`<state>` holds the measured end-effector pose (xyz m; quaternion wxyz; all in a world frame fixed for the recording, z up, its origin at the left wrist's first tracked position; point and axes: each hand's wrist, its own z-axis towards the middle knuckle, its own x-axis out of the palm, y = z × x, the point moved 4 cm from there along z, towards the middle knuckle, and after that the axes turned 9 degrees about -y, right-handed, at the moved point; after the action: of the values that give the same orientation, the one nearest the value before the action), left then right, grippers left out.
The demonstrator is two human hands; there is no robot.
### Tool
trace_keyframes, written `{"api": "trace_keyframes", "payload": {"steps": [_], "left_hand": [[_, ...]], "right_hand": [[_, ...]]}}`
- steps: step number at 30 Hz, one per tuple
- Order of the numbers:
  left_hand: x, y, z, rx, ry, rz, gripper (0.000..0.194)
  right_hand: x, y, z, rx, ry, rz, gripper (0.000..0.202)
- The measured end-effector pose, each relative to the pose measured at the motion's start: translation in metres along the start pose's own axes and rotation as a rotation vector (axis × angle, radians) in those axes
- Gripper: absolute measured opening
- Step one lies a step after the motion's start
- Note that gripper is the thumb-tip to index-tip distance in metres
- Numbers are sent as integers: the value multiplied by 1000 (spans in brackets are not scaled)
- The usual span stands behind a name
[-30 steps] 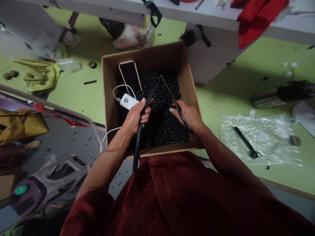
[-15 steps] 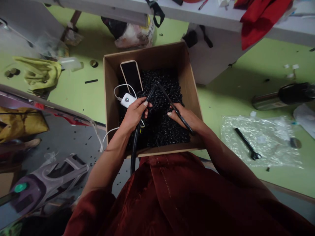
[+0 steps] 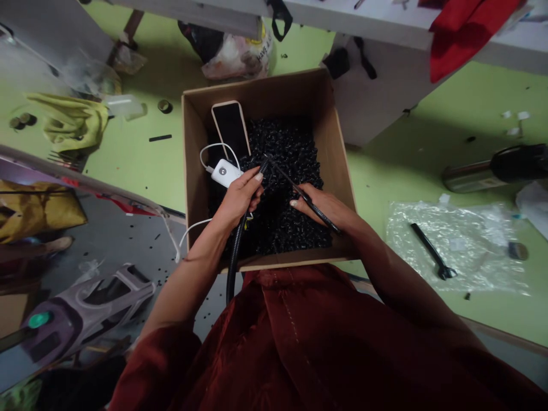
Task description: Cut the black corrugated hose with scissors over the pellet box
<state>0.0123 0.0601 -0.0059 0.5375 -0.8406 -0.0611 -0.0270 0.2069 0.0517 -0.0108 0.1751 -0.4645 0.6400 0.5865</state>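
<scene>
1. My left hand (image 3: 235, 200) grasps a black corrugated tube (image 3: 235, 251) just below its upper end, thumb on one side and fingers curled round the other. The tube slants over a cardboard box (image 3: 336, 162) and hangs past its near edge.
2. My right hand (image 3: 329, 206) grips a slender dark tool (image 3: 324, 219), which lies along the thumb side; its exact kind cannot be told.
3. Change: the tool's tip, apart from the tube's end a second ago, now lies at it, and less tube stands beyond my left fingers. I judge the end to be better steadied; whether tip and tube touch cannot be told.
4. Beneath both hands: small black pieces (image 3: 291, 137) in the box, with a phone (image 3: 231, 123) leaning at its far left and a cabled white device (image 3: 226, 176) beside my left hand.
5. Lettering: the plastic bag (image 3: 240, 57) beyond reads "HAVE A", the remainder obscured. The device bears a round emblem, unreadable; the flask (image 3: 468, 176) carries a pale label, illegible.
</scene>
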Motion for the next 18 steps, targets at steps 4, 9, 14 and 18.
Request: {"api": "trace_keyframes", "payload": {"steps": [4,9,14,18], "left_hand": [[1,0,2,76,-32,61,24],[2,1,1,111,-55,87,24],[2,3,1,155,-40,141,26],[2,2,1,205,-7,193,25]], "right_hand": [[-1,1,0,-21,-20,17,47],[1,1,-1,-50,-15,23,48],[1,2,-2,-69,-27,35,46],[1,2,-1,-78,-23,55,46]]}}
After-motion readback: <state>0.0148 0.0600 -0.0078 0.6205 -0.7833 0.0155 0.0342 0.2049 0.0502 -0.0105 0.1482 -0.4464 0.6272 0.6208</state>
